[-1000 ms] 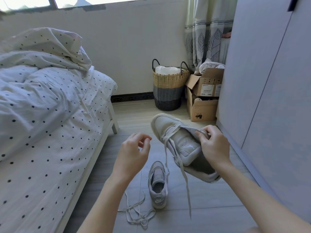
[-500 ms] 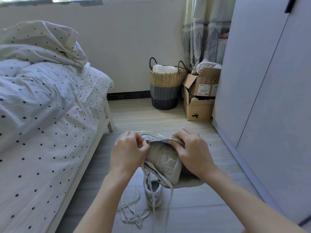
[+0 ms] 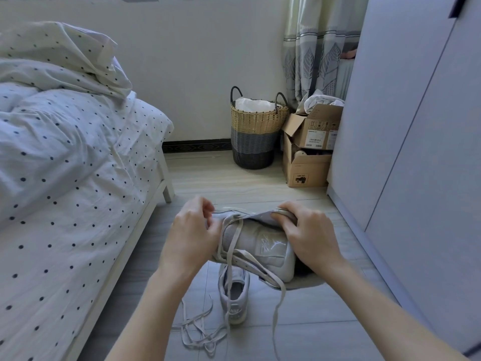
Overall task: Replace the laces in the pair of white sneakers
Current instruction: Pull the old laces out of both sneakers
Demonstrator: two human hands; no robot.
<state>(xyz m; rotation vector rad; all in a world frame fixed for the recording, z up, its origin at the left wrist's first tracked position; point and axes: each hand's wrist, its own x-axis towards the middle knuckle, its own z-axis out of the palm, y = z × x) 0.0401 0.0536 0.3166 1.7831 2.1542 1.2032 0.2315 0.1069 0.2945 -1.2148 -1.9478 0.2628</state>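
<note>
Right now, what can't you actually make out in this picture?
Head view, the only one:
- Left hand fingertips: curled behind the held sneaker, so what they pinch is unclear.
- Sneaker's eyelets: edge-on, count unreadable.
- Second sneaker toe: hidden behind the held one.
- Basket contents: only white cloth shows.
- Box label: too small.

"NIKE" on heel of floor sneaker (image 3: 235, 295).
</note>
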